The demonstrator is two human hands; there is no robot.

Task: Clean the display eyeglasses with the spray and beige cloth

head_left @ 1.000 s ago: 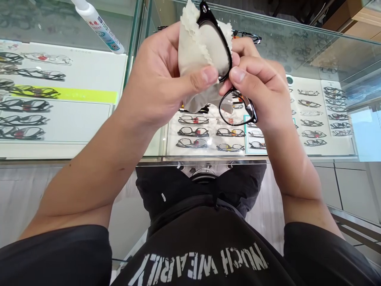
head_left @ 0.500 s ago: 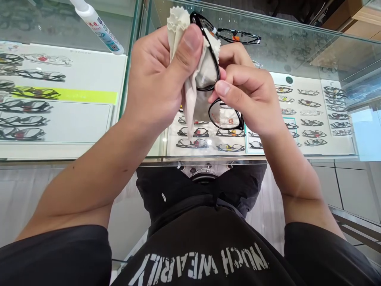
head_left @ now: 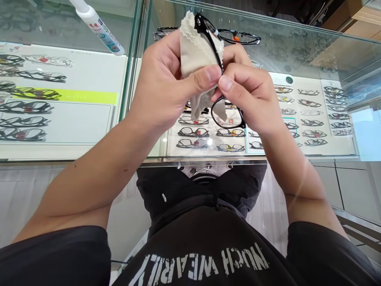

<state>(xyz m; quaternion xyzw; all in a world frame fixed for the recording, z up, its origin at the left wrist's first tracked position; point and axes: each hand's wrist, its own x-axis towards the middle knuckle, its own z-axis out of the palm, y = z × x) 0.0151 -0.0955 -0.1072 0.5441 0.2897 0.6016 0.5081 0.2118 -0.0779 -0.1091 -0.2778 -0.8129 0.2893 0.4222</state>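
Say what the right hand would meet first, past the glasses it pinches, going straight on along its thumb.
Probably the left hand, whose thumb tip lies just ahead of the right hand at the glasses; depth leaves any gap unclear.

An optician's shop, it seems — glass display counters (head_left: 282, 63) hold rows of eyeglasses (head_left: 199, 132).

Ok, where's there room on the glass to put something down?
The left glass top looks free between the white bottle and the front edge; so does the right glass top, right of the right hand. The rows of glasses seem underneath. It's crowded in the middle: left hand with cloth, right hand with black glasses, another pair just beyond.
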